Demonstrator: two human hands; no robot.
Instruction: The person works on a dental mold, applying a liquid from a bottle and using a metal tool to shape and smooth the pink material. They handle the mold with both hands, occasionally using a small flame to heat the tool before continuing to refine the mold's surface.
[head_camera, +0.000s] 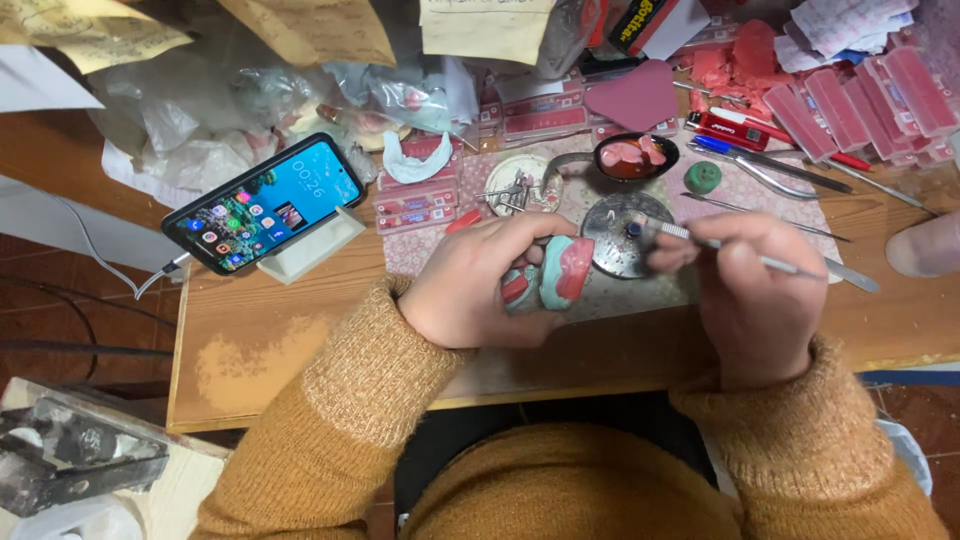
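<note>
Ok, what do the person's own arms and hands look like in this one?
Both arms are in a mustard-yellow knitted sweater with ribbed cuffs reaching the wrists. The left hand and right hand are bare: no gloves, and no rings or watch that show.

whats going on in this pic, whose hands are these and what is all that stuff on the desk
There is one picture, taken by a camera worn on a person's head, looking down at their own two bare hands in mustard knitted sleeves. No machine is involved.

The left hand holds a small teal and pink model, lumpy in shape. The right hand holds a thin metal hand tool like a pen, its tip blurred near a round grey metal dish.

The wooden desk is crowded. To the left a smartphone with a lit screen leans on a white stand. Behind the hands lie a black spoon with pink material, a small green round cap, more slim metal tools and stacks of flat pink boxes.
</note>
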